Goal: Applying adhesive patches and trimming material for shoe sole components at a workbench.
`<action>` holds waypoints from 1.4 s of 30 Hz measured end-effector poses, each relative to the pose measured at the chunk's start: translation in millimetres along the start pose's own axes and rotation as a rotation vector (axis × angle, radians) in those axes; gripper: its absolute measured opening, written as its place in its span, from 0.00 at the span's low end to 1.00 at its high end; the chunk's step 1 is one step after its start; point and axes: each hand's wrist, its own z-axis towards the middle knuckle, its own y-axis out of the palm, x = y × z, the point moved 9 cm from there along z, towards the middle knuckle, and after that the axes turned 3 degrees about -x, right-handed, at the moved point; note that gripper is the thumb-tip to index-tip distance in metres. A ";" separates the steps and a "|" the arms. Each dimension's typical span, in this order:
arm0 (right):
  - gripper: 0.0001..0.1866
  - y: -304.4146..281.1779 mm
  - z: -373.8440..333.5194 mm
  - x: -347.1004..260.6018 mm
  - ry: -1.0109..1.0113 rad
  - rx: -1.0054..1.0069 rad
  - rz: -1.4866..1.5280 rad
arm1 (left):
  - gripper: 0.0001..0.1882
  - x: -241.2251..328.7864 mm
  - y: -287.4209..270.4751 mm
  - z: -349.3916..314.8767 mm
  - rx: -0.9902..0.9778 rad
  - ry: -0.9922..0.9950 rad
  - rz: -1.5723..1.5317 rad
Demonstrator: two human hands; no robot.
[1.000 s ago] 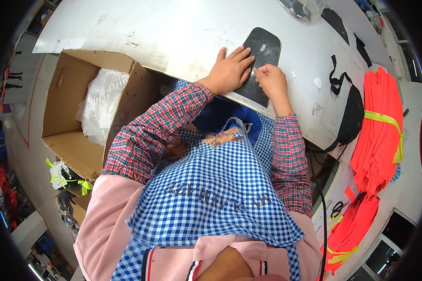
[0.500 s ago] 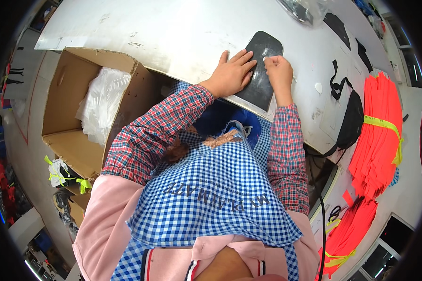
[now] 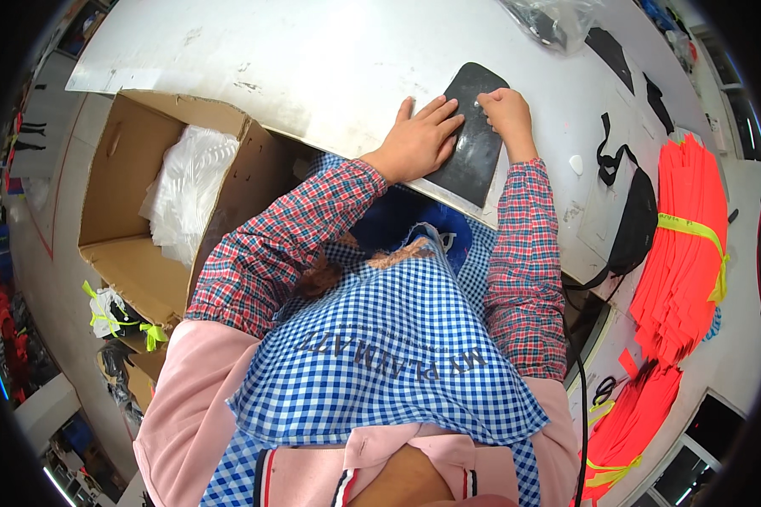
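In the head view, the left arm comes up diagonally, its plaid sleeve (image 3: 283, 241) ending at the left hand (image 3: 416, 142), which lies palm down with fingers (image 3: 432, 108) spread wide, their tips on the left edge of a black panel (image 3: 472, 173). That panel lies on the white desk (image 3: 313, 55), beneath the fingers of both hands and stretching from beyond the left fingertips back to the desk's near edge. The right forearm points almost straight up the view; the right hand (image 3: 509, 116) is curled over the panel's right side, thumb and fingers pinched narrow around a small white piece (image 3: 477, 103) that shows at their tips. Right of those fingers lie a white oval (image 3: 576, 164) and, farther out, a black strapped pouch (image 3: 637, 220).
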 end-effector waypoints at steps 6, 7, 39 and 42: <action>0.17 -10.2 -7.3 -5.9 -0.084 0.192 -0.035 | 0.23 -0.1 -1.3 -0.3 0.010 0.004 0.003; 0.17 -7.8 -9.4 -7.3 -0.096 0.168 -0.054 | 0.23 -0.4 -0.8 -1.4 0.005 -0.002 0.001; 0.09 -3.4 -103.8 -2.9 -0.110 0.227 0.345 | 0.22 -7.7 -3.8 -5.3 0.029 -0.042 -0.154; 0.08 -0.4 -102.7 10.6 -0.070 0.204 0.430 | 0.20 -2.9 -22.8 -5.9 0.128 -0.003 -0.140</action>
